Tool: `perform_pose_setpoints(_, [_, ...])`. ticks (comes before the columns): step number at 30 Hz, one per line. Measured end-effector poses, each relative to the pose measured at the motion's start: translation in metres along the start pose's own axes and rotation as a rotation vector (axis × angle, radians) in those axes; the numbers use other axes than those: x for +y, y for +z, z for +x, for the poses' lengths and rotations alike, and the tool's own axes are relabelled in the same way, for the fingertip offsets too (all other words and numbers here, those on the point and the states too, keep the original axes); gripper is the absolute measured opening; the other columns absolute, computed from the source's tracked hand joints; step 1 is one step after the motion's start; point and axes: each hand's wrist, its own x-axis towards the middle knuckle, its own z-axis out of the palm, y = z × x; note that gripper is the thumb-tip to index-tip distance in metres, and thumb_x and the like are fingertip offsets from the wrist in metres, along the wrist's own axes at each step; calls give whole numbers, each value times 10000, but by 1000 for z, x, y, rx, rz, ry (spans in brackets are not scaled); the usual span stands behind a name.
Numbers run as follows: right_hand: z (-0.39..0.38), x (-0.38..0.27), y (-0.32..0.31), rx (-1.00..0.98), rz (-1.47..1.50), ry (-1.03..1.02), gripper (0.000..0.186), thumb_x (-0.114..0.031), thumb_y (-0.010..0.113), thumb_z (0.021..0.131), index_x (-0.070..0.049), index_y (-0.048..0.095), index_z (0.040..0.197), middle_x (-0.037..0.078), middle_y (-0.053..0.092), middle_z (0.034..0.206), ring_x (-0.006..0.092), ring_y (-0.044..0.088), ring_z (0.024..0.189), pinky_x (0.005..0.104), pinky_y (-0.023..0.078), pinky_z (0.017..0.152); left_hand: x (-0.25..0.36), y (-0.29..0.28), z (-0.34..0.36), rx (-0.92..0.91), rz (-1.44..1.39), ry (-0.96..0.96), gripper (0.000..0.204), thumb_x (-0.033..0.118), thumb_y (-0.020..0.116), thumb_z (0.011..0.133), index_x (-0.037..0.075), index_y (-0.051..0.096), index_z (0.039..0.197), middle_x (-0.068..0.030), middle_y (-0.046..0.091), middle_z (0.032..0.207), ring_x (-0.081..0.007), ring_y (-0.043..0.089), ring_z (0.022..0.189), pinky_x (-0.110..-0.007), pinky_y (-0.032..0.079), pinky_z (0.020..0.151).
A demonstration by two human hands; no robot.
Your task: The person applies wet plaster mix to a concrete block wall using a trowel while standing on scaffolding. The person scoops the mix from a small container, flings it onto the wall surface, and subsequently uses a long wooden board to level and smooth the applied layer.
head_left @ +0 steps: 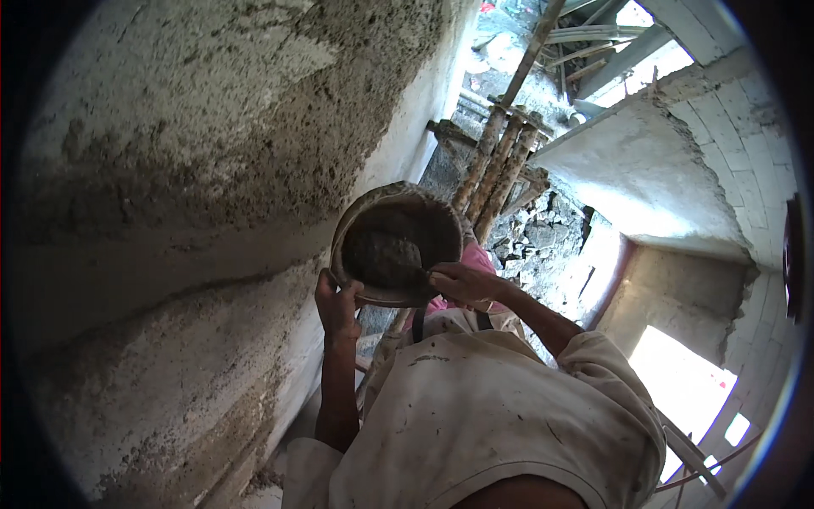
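In front of my body is a round, deep basin (339,246), tilted and crusted along its rim. My left hand (341,307) is closed on the near left part of the rim, thumb on top. Over the near right rim, my right hand (462,283) is closed around the handle of what looks like a trowel. A flat grey shape, seemingly the trowel's blade (397,257), reaches from that hand into the dark inside of the basin. Shadow hides how much mortar lies in there.
A rough, partly plastered wall (186,110) rises close on my left. Ahead, wooden poles (500,161) are lashed together over rubble (547,233). To the right stand a block wall (733,136) and a bright opening (678,377).
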Motion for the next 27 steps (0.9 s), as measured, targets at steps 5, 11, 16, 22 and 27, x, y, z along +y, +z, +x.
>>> perform_pose_setpoints(5, [-19, 3, 3, 138, 44, -151, 400, -426, 415, 976, -61, 543, 1076, 31, 560, 701, 122, 559, 554, 292, 461, 455, -4, -3, 13, 20, -146, -72, 392, -35, 584, 619, 68, 544, 995, -39, 571, 866, -165, 599, 724, -314, 581, 588])
perform_pose_setpoints(11, [-44, -39, 21, 143, 531, -112, 371, -427, 460, 976, -83, 538, 1092, 33, 561, 765, 102, 522, 537, 252, 440, 464, 2, -2, 19, 14, -306, -12, 477, -64, 560, 617, 46, 535, 1080, -92, 578, 974, -236, 647, 790, -348, 618, 615])
perform_pose_setpoints(16, [-96, -87, 27, 433, 837, -336, 343, -383, 465, 981, -81, 504, 1140, 49, 560, 802, 106, 537, 548, 253, 451, 477, 0, -19, 17, 22, -273, -74, 584, -49, 593, 629, 90, 507, 1189, -83, 568, 1012, -239, 620, 874, -406, 601, 665])
perform_pose_setpoints(22, [-99, -133, -16, 1260, 682, -823, 423, -149, 611, 897, -54, 360, 1224, 83, 571, 814, 136, 540, 507, 253, 443, 427, -41, -69, 10, 140, -204, -35, 520, -40, 594, 614, 98, 521, 1110, -75, 568, 1010, -230, 609, 855, -389, 596, 658])
perform_pose_setpoints(27, [-7, -142, -83, 1897, 365, -650, 466, -155, 626, 880, -8, 342, 1218, 116, 516, 923, 189, 524, 769, 324, 453, 658, -39, -68, -31, 170, -219, -41, 493, -48, 584, 603, 66, 521, 1079, -89, 579, 984, -236, 608, 858, -368, 581, 671])
